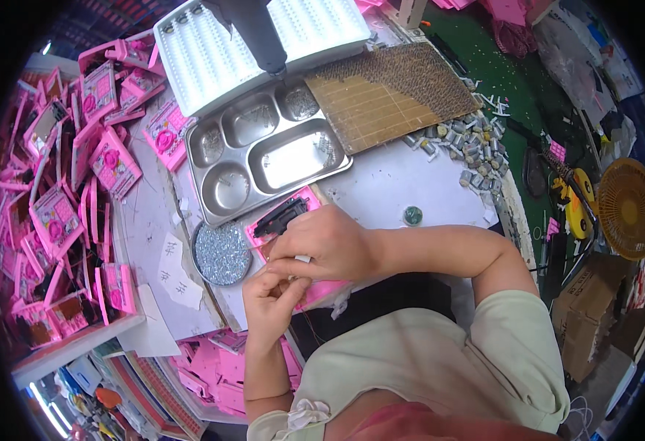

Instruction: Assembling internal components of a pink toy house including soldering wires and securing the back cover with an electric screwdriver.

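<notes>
In front of my body lies a pink plastic toy case (327,292), with a black part (281,217) set into its far end. Both hands meet over this case. My left hand (272,298) is closed in a pinch at its near-left edge. Curled over the middle of the case, my right hand (330,246) has its fingertips against those of the left. Something small and whitish (303,259) shows between the hands, too little of it to name. Thin wires trail below the left hand. The fingers hide most of the case's inside.
A round dish of small silvery screws (222,253) sits left of my hands. Beyond are a steel compartment tray (245,162), a white ribbed tray (190,81), a hanging dark screwdriver (260,37), cardboard (389,95) and small motors (477,147). Pink cases (58,220) pile up left.
</notes>
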